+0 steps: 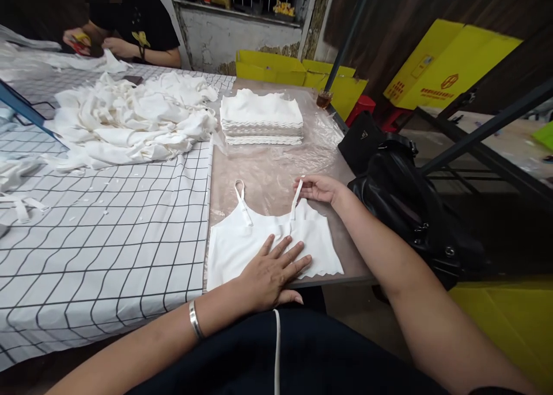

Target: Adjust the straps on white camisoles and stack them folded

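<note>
A white camisole top (242,242) lies flat on the table's front edge, straps pointing away from me. My left hand (272,268) rests flat on its lower middle with the fingers spread. My right hand (317,187) pinches the top of the right strap (296,199). The left strap (242,202) lies loose on the clear plastic sheet (276,164).
A neat stack of folded white tops (261,118) sits further back, with a loose heap of white garments (129,118) on the checked cloth (108,245) to the left. A black bag (401,193) sits at the right edge. Another person (129,32) works at the far left.
</note>
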`<action>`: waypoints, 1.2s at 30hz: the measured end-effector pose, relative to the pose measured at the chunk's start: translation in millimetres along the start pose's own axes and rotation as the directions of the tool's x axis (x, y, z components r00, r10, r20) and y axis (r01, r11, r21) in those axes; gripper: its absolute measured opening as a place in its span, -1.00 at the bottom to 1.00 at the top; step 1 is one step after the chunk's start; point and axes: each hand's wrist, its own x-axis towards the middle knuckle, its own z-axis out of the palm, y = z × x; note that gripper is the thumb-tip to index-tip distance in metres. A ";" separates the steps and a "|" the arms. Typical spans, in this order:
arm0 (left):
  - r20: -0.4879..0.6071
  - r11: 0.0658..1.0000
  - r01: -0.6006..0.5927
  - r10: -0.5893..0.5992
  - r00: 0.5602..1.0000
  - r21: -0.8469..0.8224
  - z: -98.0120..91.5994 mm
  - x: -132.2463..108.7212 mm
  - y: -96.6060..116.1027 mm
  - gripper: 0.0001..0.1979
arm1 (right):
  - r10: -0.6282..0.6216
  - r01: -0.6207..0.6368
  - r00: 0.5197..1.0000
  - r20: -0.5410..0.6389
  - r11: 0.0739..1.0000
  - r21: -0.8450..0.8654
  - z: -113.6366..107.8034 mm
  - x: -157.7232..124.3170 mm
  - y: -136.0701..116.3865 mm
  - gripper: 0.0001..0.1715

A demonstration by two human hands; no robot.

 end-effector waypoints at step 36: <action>-0.291 0.329 0.028 -0.869 0.400 -0.944 -291.0 141.0 -285.8 -0.83 | -0.460 0.652 0.739 -0.492 0.673 0.350 -57.9 81.5 -235.2 -0.70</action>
